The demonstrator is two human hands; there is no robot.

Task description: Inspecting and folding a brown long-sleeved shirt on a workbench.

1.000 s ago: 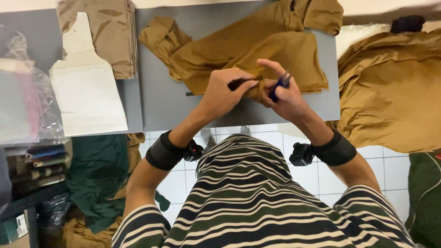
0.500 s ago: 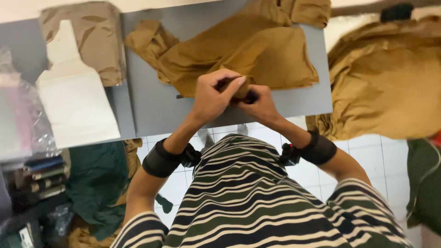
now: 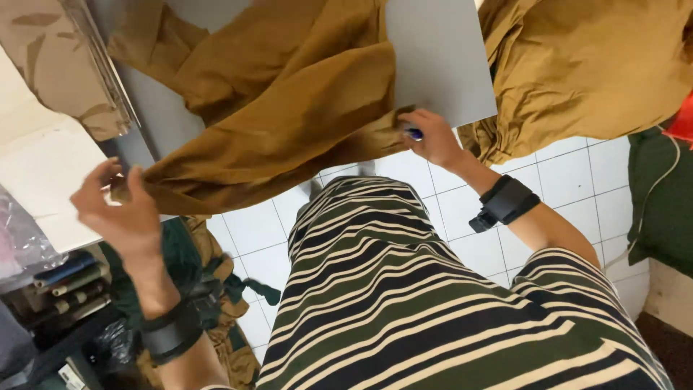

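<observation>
From where I watch, the biggest thing is the brown cloth (image 3: 289, 108), spread across the grey surface (image 3: 440, 58) from about 10 o'clock to the centre, its lower edge hanging over the near rim. I judge the spreading partly done: the edge is drawn out between the two hands, but folds and creases are bunched at the upper part, so smoothing is left. A second heap of brown fabric (image 3: 592, 72) lies at 2 o'clock, untouched. Pale paper pattern pieces (image 3: 43, 166) sit at 9 o'clock. The left hand (image 3: 119, 209) is pinched shut on the cloth's left corner at 8 o'clock. The right hand (image 3: 429, 137) grips the edge near the centre (a small blue pen-like object (image 3: 413, 133) tucked in its fingers). The hands stand well apart.
</observation>
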